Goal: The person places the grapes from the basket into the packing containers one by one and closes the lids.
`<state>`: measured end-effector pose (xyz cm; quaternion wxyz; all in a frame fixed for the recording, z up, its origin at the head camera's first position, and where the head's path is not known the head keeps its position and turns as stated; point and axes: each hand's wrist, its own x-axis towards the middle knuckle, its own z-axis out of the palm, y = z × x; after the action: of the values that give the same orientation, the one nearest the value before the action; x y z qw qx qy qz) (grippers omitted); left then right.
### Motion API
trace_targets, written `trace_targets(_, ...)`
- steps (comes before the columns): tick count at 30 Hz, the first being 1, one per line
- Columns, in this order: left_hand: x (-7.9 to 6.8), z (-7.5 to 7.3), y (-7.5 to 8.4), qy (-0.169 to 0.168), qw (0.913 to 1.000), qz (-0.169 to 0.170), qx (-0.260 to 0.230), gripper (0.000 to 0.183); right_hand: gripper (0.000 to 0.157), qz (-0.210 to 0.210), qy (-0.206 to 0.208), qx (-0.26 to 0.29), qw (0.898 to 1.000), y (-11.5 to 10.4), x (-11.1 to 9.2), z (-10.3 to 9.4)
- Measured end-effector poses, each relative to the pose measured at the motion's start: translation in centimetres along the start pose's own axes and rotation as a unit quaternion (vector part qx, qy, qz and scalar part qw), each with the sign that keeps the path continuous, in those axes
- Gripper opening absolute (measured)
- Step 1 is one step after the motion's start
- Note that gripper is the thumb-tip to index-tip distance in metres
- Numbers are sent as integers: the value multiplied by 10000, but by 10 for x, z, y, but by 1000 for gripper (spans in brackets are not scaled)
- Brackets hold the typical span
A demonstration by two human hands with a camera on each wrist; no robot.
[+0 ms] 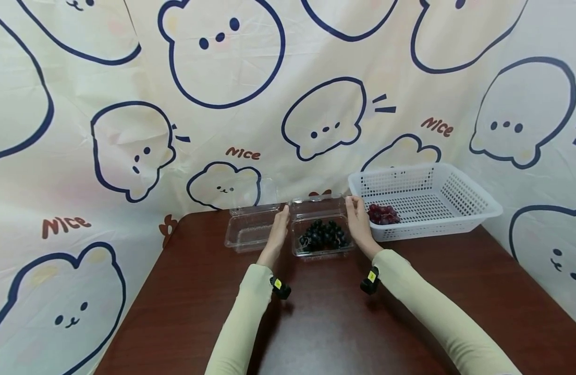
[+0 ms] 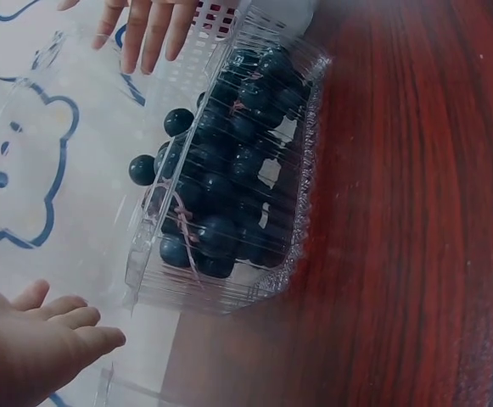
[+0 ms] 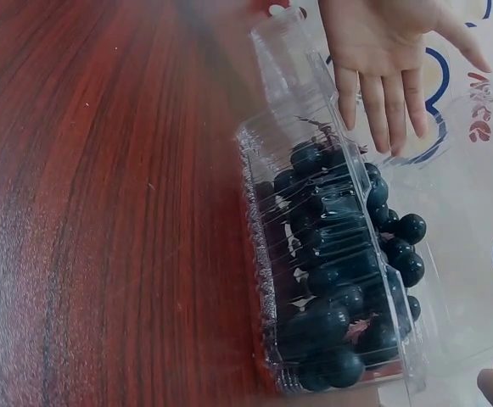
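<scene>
Reddish-brown table [image 1: 316,323] bears dark boxed grapes [image 1: 322,235] before a cartoon-printed backdrop [image 1: 264,127].

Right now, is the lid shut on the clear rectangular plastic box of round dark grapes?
No, the head view shows the clear lid standing open behind the box, leaving the dark grapes uncovered.

I see the head camera looking from the six o'clock side of the table [image 1: 316,323], facing twelve and down, far enough back to cover the cloth [image 1: 222,125]. The left wrist camera [image 1: 280,288], at seven o'clock of the box [image 1: 322,254], looks up toward one from close by; the right wrist camera [image 1: 370,281], at five, looks toward eleven, just as near. All three share the grapes [image 1: 322,235], left hand [image 1: 277,233] and right hand [image 1: 360,221]; both wrist views lie sideways.
</scene>
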<state>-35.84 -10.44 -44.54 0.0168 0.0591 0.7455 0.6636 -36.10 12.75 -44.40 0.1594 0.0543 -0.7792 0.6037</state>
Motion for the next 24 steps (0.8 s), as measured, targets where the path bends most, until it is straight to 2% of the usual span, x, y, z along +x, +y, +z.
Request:
trace_targets(6, -1, 1, 0, 80, 9993, 47, 369, 84, 60, 93, -30, -33, 9999, 1, -1, -2)
trace_targets(12, -6, 2, 6, -1, 9974, 13, 716, 83, 59, 105, -87, 44, 9999, 1, -4, -4)
trace_targets(24, -3, -2, 5, 57, 9963, -45, 854, 90, 55, -27, -77, 112, 9999, 0, -2, -2)
